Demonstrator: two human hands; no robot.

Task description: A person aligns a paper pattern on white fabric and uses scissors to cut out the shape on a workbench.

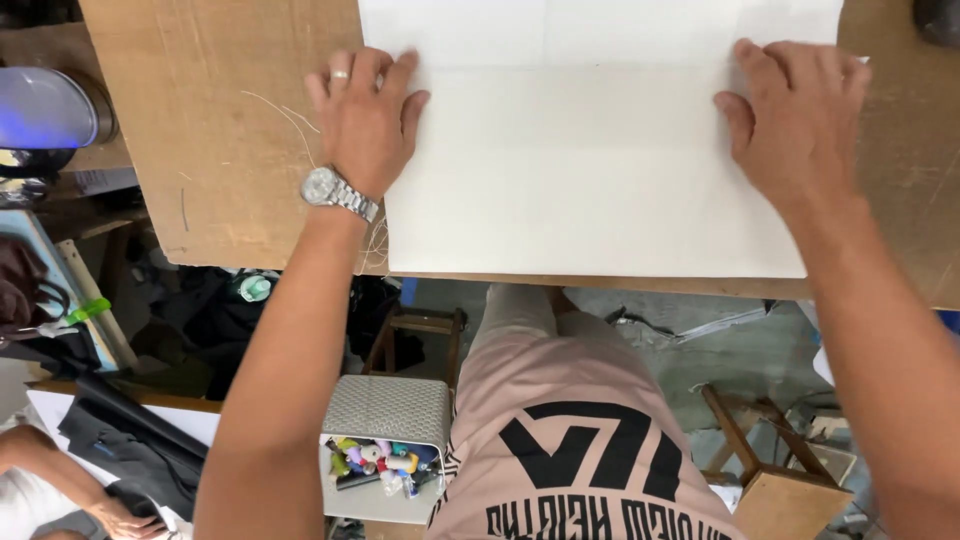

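Observation:
A large sheet of white fabric (590,150), folded so a crease runs across it, lies flat on a brown wooden table (230,130). My left hand (365,120), with a ring and a silver wristwatch, presses palm down on the sheet's left edge, fingers spread. My right hand (795,115) lies flat on the sheet's right edge, fingers spread toward the far side. Neither hand grips anything. Loose white threads (290,118) trail on the table beside my left hand.
Below the table's near edge stand a wooden stool (415,335), a white box of coloured thread spools (385,465) and another wooden stool (775,470). Dark cloth (130,445) and another person's arm (60,490) are at bottom left. A lit lamp (45,110) sits at the left.

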